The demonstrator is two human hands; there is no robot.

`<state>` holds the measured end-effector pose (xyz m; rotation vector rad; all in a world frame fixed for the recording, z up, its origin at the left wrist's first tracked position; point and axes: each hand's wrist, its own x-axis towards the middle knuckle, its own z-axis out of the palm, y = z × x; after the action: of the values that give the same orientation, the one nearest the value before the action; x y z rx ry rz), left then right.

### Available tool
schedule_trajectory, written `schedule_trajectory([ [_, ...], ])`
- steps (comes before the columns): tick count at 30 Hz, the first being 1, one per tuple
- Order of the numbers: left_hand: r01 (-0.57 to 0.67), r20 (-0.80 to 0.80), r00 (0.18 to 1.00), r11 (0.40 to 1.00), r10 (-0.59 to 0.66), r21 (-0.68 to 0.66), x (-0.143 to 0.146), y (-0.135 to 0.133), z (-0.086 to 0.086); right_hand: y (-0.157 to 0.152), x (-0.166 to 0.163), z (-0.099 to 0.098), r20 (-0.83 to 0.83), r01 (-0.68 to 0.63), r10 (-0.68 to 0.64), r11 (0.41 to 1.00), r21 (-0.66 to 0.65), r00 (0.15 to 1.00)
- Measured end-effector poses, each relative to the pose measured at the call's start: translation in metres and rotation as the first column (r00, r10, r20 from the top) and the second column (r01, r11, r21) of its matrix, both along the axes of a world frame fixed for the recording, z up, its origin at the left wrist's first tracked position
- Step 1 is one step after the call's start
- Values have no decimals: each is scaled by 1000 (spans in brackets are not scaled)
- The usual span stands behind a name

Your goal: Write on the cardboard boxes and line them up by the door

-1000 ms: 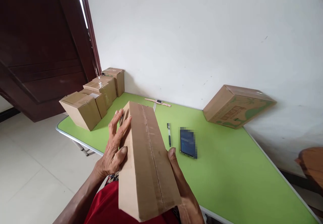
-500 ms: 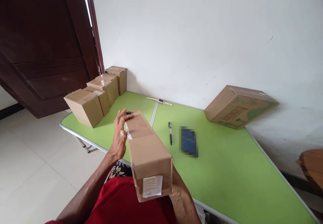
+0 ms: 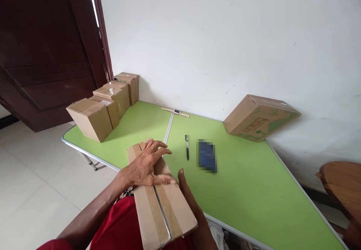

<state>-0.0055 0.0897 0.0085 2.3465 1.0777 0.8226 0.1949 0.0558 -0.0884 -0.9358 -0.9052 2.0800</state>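
A long cardboard box [image 3: 149, 208], with brown tape along its top seam, tilts over my lap at the table's front edge. Across its top lies my left hand [image 3: 146, 163], fingers spread and reaching past the right edge, thumb resting near that same edge. My right hand [image 3: 190, 195] holds the box from its right side, thumb up; its other fingers are hidden beneath or behind the box. Right of the box, a pen [image 3: 187, 147] and a blurred dark blue item [image 3: 207, 156] lie on the green table [image 3: 242, 190].
Several cardboard boxes [image 3: 90, 118] stand in a row at the table's left end. A larger printed box [image 3: 261, 118] leans against the wall at right. A watch [image 3: 176, 111] lies by the wall. A brown wooden stool [image 3: 342, 184] is beyond the table's right edge.
The box has been turned over, so its taped seam now faces up and the labelled end is out of sight. My left hand has moved from its left side onto its top.
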Motion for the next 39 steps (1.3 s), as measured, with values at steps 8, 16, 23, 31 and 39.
schedule_trajectory([
  [8, -404, 324, 898, 848, 297, 343, 13, -6, -16, -18, 5, 33, -148, 18, -14, 1000, 23, 989],
  [16, -256, 474, 851, 967, 227, -4, 5, -5, -10, -26, -6, 67, 118, 117, -152, 958, 263, 981],
  [23, -10, 593, 789, 967, 164, -254, 24, -11, -12, -12, 6, 80, 201, 281, -430, 813, 510, 880],
  [31, 35, 576, 805, 959, 140, -282, 32, -8, -32, 6, 9, 85, 328, 221, -737, 539, 813, 591],
  [39, -200, 450, 875, 980, 181, -6, 26, -10, -7, 8, -11, 74, 278, -8, -866, 302, 953, 416],
])
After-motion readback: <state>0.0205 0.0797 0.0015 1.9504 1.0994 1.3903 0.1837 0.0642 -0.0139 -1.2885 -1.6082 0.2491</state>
